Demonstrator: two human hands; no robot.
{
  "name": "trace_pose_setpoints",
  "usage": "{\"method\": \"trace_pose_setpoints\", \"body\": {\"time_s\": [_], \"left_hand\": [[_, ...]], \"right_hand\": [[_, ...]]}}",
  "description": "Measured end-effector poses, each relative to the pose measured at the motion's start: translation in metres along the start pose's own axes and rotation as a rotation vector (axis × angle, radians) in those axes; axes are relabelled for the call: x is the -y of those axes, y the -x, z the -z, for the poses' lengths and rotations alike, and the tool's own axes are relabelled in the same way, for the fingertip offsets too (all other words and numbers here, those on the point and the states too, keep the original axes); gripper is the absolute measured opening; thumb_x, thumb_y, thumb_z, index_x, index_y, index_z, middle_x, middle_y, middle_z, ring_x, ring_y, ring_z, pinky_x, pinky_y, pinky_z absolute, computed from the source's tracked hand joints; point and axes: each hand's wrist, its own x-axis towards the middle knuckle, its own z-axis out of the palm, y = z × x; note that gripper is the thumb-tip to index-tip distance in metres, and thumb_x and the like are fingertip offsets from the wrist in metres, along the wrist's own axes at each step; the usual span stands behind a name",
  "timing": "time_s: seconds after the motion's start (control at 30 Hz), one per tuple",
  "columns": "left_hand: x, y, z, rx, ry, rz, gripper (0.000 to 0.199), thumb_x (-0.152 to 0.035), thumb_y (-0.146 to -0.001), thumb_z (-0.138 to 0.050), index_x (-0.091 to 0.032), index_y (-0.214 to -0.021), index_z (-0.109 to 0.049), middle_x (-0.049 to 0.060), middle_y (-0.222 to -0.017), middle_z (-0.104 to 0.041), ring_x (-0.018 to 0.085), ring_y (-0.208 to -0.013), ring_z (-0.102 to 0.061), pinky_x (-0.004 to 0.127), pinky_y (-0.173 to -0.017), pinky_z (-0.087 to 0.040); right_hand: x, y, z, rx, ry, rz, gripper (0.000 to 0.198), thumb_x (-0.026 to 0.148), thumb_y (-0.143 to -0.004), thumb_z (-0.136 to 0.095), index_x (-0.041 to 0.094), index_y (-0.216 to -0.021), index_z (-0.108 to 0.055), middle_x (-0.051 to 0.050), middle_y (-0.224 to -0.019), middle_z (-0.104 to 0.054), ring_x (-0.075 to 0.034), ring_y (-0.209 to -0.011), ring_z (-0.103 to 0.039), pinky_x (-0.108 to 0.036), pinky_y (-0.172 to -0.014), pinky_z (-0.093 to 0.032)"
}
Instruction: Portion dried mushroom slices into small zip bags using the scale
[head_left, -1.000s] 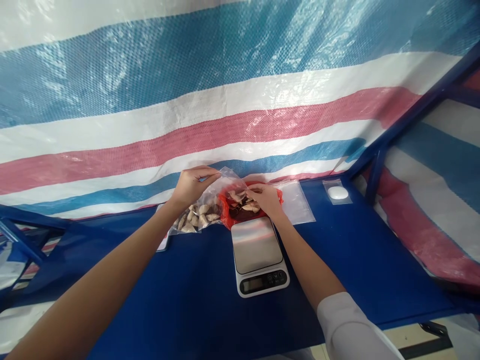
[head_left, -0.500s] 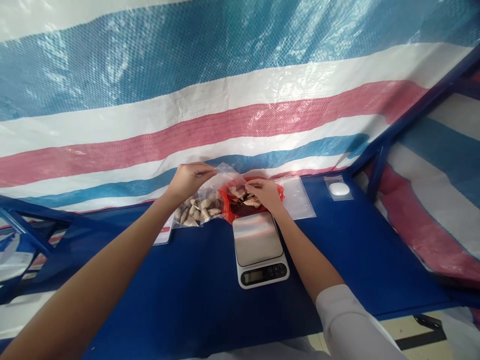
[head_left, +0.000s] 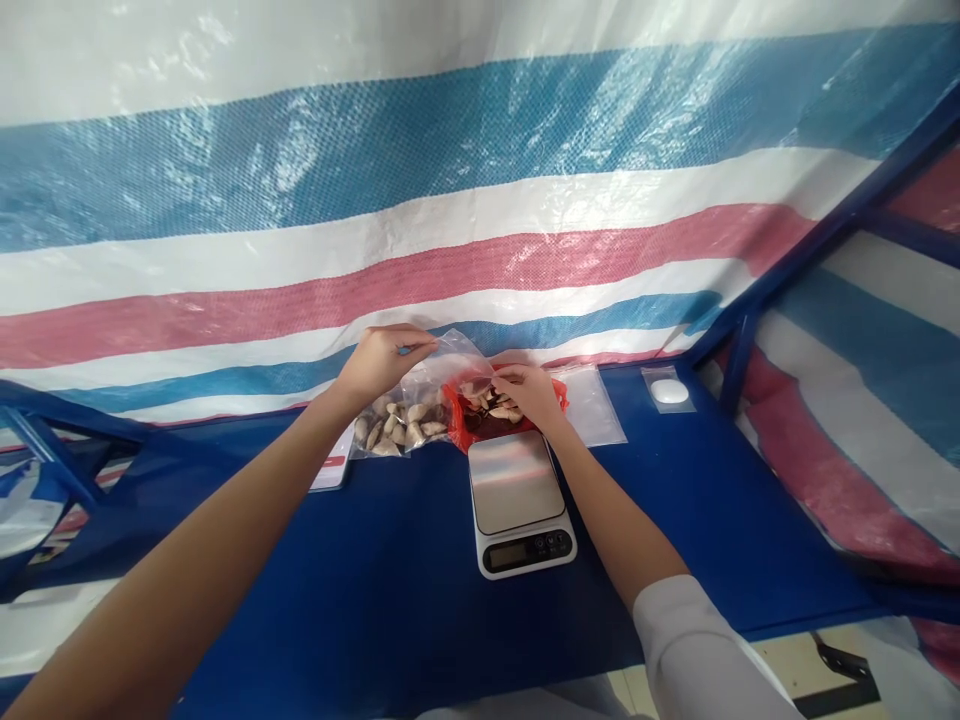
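Observation:
A clear plastic bag is stretched between my two hands, above the other bags. My left hand pinches one corner of it, thumb against fingers. My right hand grips its other side, over a red plastic bag that lies open with pale dried slices inside. Left of the red bag, clear bags hold several beige, rounded lumps. In front of the red bag stands a white kitchen scale with a bare metal plate and a dark display.
Flat clear bags lie right of the red bag. Farther right is a white oval object in a small clear bag. A white card or phone-like item lies at left. Striped plastic sheeting rises behind the blue table.
The camera view has tilted slightly upward. Both hands keep their hold on the clear bag, with little movement; the scale and bags stay in place.

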Motion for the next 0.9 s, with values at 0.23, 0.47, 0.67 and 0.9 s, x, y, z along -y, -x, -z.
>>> {"method": "trace_pose_setpoints", "body": {"time_s": [0.23,0.47,0.67,0.9], "left_hand": [[-0.011,0.001,0.001,-0.003,0.010,-0.033,0.036,-0.051,-0.091,-0.059,-0.021,-0.087,-0.079,0.008,-0.095,-0.079,0.025,-0.085,-0.073,0.034,-0.077,-0.057],[-0.007,-0.002,0.002,-0.041,0.021,-0.026,0.036,-0.052,-0.090,-0.060,-0.022,-0.087,-0.079,0.006,-0.096,-0.079,0.025,-0.088,-0.073,0.033,-0.079,-0.057],[-0.011,-0.001,-0.004,-0.070,0.041,-0.028,0.035,-0.052,-0.089,-0.060,-0.022,-0.086,-0.079,0.006,-0.096,-0.079,0.025,-0.087,-0.073,0.034,-0.080,-0.057],[-0.017,0.000,0.000,-0.058,0.042,-0.028,0.036,-0.053,-0.090,-0.059,-0.022,-0.084,-0.079,0.006,-0.094,-0.079,0.023,-0.084,-0.072,0.032,-0.078,-0.057]], "right_hand": [[-0.001,0.002,0.004,-0.032,0.032,0.017,0.013,0.033,-0.084,-0.067,0.024,-0.084,-0.078,-0.001,-0.086,-0.078,-0.018,-0.077,-0.072,-0.026,-0.070,-0.056],[0.013,0.004,0.005,-0.024,-0.017,-0.031,0.014,0.033,-0.084,-0.066,0.024,-0.085,-0.077,-0.002,-0.087,-0.077,-0.018,-0.074,-0.072,-0.026,-0.063,-0.057],[0.008,0.009,0.003,-0.063,-0.115,-0.068,0.016,0.035,-0.083,-0.066,0.024,-0.088,-0.076,-0.001,-0.085,-0.078,-0.018,-0.073,-0.073,-0.027,-0.064,-0.059],[0.003,0.014,0.007,-0.106,-0.073,0.010,0.019,0.040,-0.083,-0.066,0.025,-0.089,-0.077,0.000,-0.091,-0.079,-0.020,-0.084,-0.074,-0.028,-0.074,-0.059]]}}
